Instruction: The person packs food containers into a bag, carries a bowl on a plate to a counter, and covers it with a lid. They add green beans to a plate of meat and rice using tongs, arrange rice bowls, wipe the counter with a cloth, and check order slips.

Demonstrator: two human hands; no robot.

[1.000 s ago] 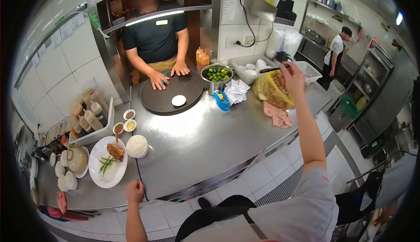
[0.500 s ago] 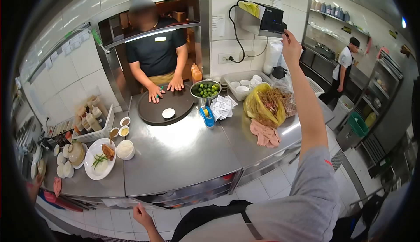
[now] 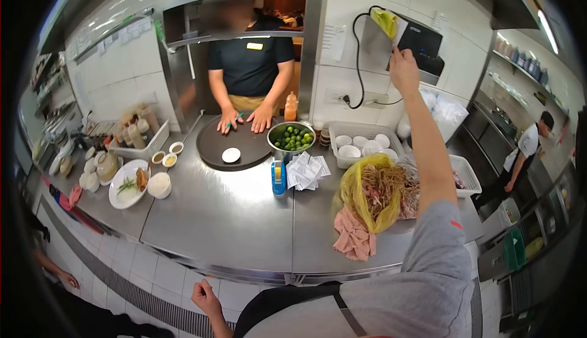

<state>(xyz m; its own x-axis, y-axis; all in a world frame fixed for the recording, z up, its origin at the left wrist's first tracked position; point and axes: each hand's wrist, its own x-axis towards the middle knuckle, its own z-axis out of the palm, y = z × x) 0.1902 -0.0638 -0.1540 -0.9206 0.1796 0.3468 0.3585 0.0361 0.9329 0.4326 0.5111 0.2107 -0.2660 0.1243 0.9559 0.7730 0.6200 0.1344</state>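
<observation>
My right hand [image 3: 404, 69] is raised to the black receipt printer [image 3: 422, 40] on the wall, its fingers closed at the printer's lower left edge. Whatever lies between those fingers is hidden. A yellow cloth [image 3: 384, 22] hangs in the metal holder beside the printer. Low in front of my body, my left hand [image 3: 206, 298] is curled into a loose fist, and nothing shows in it. Below my right arm, a yellow plastic bag [image 3: 351, 179] holds brown, root-like strands [image 3: 385, 185]. A pink cloth [image 3: 354, 234] lies against the bag.
A person [image 3: 251, 63] rests both hands on a round dark tray [image 3: 211, 145] with a small white bowl [image 3: 231, 155]. Nearby are a bowl of green citrus [image 3: 292, 137], a blue tape dispenser [image 3: 279, 179], paper slips [image 3: 307, 172] and a plated meal [image 3: 127, 182]. Another person [image 3: 526, 148] stands at right.
My right hand has gone from the printer's lower right corner to its lower left edge. My view has shifted, and my left hand stays closed and low.
</observation>
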